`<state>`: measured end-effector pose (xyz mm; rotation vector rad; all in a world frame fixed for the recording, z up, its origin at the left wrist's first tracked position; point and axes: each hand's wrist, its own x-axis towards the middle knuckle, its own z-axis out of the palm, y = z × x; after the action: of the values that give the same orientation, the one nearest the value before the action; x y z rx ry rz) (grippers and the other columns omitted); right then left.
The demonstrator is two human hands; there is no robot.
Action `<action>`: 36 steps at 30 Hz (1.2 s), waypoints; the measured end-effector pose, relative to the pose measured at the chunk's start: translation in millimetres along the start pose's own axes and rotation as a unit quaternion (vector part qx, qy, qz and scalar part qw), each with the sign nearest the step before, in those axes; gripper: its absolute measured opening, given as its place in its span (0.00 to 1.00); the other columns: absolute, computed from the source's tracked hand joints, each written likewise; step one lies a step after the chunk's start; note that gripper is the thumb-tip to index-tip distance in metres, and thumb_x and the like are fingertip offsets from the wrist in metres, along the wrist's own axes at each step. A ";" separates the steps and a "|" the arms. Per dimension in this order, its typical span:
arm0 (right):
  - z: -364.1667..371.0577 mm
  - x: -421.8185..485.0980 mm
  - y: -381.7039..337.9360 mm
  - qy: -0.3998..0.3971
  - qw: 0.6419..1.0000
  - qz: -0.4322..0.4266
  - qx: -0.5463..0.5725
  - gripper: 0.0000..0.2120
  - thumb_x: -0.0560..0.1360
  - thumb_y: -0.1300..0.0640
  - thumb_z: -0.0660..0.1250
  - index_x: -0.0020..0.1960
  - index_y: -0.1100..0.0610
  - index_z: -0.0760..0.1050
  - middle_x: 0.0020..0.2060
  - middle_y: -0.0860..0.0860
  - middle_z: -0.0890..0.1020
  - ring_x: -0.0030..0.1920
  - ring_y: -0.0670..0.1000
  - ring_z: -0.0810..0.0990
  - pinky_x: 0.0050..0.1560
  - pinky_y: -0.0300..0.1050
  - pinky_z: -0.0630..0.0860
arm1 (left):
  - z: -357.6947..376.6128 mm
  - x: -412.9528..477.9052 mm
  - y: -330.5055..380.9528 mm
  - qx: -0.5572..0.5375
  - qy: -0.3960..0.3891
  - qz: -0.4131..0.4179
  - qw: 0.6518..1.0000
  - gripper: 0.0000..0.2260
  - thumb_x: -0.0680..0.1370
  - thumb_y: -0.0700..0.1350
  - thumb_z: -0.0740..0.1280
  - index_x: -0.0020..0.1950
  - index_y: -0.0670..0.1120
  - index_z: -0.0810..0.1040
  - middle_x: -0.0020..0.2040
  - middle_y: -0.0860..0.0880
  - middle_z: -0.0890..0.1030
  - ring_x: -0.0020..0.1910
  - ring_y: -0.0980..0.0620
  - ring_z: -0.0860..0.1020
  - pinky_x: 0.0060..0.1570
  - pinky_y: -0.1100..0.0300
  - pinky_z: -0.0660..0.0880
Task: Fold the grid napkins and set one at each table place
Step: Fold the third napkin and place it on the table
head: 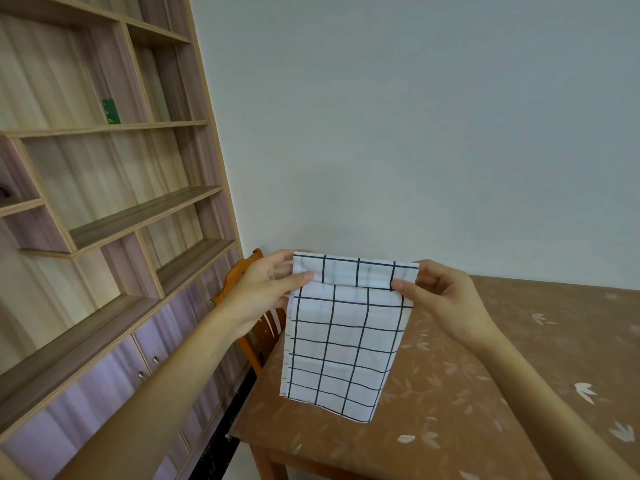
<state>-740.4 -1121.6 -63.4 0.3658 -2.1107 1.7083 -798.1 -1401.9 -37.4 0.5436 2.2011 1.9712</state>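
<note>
- grid napkin (346, 341): white cloth with dark grid lines; held up in the air at 6 o'clock of the view, hanging over the near-left corner of the table (502, 375); top edge turned down toward the viewer as a narrow flap; whether the lower edge touches the table cannot be told
- left hand (266, 289): at 9 o'clock of the flap; thumb and curled fingers pinch the top left corner
- right hand (446, 296): at 3 o'clock of the flap; thumb and fingers pinch the top right corner
- step in hand, as judged: a fold begun in the air; to do it well, hold both pinches level, line up the grid of flap and body, draw the cloth taut so the crease runs straight, then lay it flat and press
- shelf unit (104, 202): at 9 to 11 o'clock; open compartments; one upper bay holds a small green object (110, 111)
- cupboards (104, 386): beneath the shelves, at 8 o'clock; doors closed, contents hidden
- chair (263, 332): orange wood, at 9 o'clock of the napkin, against the table's left side
</note>
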 end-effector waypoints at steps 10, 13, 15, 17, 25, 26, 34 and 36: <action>-2.2 1.2 1.4 0.014 0.999 -0.046 0.008 0.12 0.76 0.69 0.69 0.53 0.55 0.85 0.47 0.49 0.88 0.51 0.49 0.86 0.56 0.41 0.81 | 7.6 7.7 -2.9 -0.094 -0.053 -0.138 0.985 0.22 0.83 0.60 0.59 0.67 0.47 0.79 0.62 0.42 0.84 0.63 0.44 0.82 0.66 0.44 0.74; -5.7 1.5 3.8 -0.006 0.998 -0.056 -0.006 0.17 0.76 0.74 0.67 0.50 0.55 0.86 0.51 0.48 0.87 0.56 0.49 0.85 0.58 0.41 0.79 | 6.3 11.6 -0.7 -0.097 -0.054 -0.119 0.987 0.19 0.81 0.56 0.65 0.66 0.46 0.81 0.63 0.41 0.83 0.64 0.42 0.81 0.63 0.45 0.76; -8.3 1.3 7.0 -0.010 0.998 -0.049 -0.024 0.20 0.76 0.76 0.65 0.49 0.54 0.87 0.54 0.48 0.86 0.57 0.51 0.84 0.60 0.52 0.79 | 6.0 13.2 1.0 -0.088 -0.050 -0.103 0.990 0.20 0.77 0.53 0.69 0.66 0.46 0.81 0.61 0.42 0.84 0.60 0.44 0.83 0.54 0.51 0.80; -10.2 2.4 12.4 -0.011 0.998 -0.041 -0.042 0.24 0.76 0.77 0.63 0.49 0.50 0.87 0.56 0.48 0.85 0.56 0.58 0.83 0.59 0.63 0.77 | 5.8 14.9 0.9 -0.104 -0.054 -0.101 0.988 0.20 0.75 0.52 0.70 0.65 0.47 0.81 0.60 0.43 0.85 0.58 0.46 0.83 0.53 0.51 0.80; -11.4 1.7 9.8 -0.011 1.000 0.004 0.009 0.24 0.80 0.71 0.55 0.52 0.50 0.86 0.52 0.49 0.87 0.56 0.53 0.83 0.58 0.49 0.79 | 10.3 15.6 -3.1 -0.067 -0.038 -0.054 0.996 0.18 0.77 0.35 0.71 0.65 0.48 0.81 0.58 0.43 0.86 0.56 0.46 0.85 0.48 0.56 0.84; -11.1 1.2 6.5 -0.012 0.999 0.025 0.039 0.22 0.82 0.66 0.54 0.55 0.50 0.85 0.49 0.47 0.87 0.53 0.49 0.84 0.54 0.42 0.80 | 10.9 15.4 -2.7 -0.072 -0.032 -0.047 0.996 0.18 0.77 0.35 0.72 0.64 0.49 0.81 0.56 0.43 0.86 0.55 0.46 0.85 0.48 0.56 0.83; -4.7 1.2 1.2 -0.057 0.996 0.062 0.041 0.09 0.78 0.58 0.70 0.58 0.54 0.82 0.46 0.50 0.88 0.49 0.49 0.87 0.51 0.40 0.79 | 12.0 16.6 2.5 -0.004 0.007 0.021 1.000 0.18 0.75 0.38 0.74 0.64 0.48 0.79 0.52 0.45 0.88 0.52 0.48 0.86 0.46 0.60 0.81; -2.2 2.1 -3.1 -0.044 0.997 0.038 0.048 0.09 0.78 0.63 0.69 0.43 0.53 0.84 0.32 0.47 0.86 0.35 0.44 0.85 0.39 0.35 0.78 | 12.8 15.9 3.9 0.032 0.029 0.045 0.998 0.16 0.75 0.38 0.74 0.62 0.47 0.81 0.49 0.47 0.88 0.47 0.54 0.86 0.41 0.65 0.79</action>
<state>-740.6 -1120.1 -59.3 0.3991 -2.1344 1.8748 -807.8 -1384.0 -33.1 0.6114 2.3222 1.9894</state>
